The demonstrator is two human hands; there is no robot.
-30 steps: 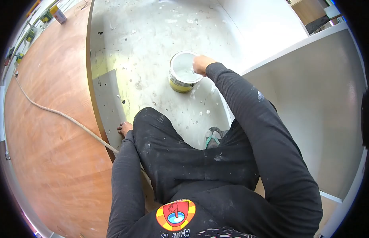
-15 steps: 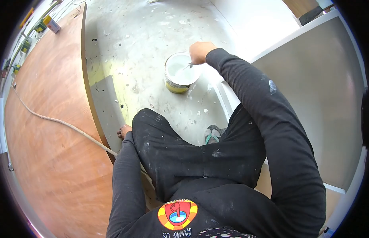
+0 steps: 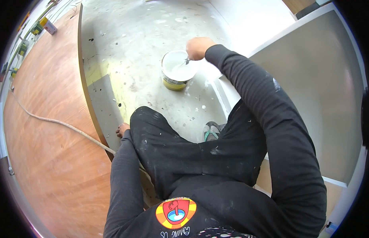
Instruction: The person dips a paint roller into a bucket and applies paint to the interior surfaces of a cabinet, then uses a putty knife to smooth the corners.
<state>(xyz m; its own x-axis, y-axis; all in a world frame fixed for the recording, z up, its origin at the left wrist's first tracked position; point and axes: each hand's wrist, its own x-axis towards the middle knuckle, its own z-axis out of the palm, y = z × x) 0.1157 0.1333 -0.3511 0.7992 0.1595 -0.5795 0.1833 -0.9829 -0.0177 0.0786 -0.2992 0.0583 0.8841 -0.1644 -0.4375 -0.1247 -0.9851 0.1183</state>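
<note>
A round bucket (image 3: 175,84) with a yellow lower band stands on the floor ahead, with white material inside. Over its right rim is my right hand (image 3: 200,48), closed round a small metal tool (image 3: 187,61) that reaches down into the bucket; the tool's handle is hidden in the fist. My left hand (image 3: 121,129) hangs beside my left knee, near the edge of the wooden board. Its fingers look curled, and whether they hold anything is hidden.
A large wooden board (image 3: 45,91) fills the left, with a cable (image 3: 61,122) across it and a can (image 3: 48,26) at its far end. A grey panel (image 3: 311,87) with a white frame stands at the right. The floor (image 3: 136,39) has scattered spots.
The view has shifted slightly, so the bucket and board sit a little further left and higher. My right hand still holds the tool at the bucket, its wrist turned slightly.
</note>
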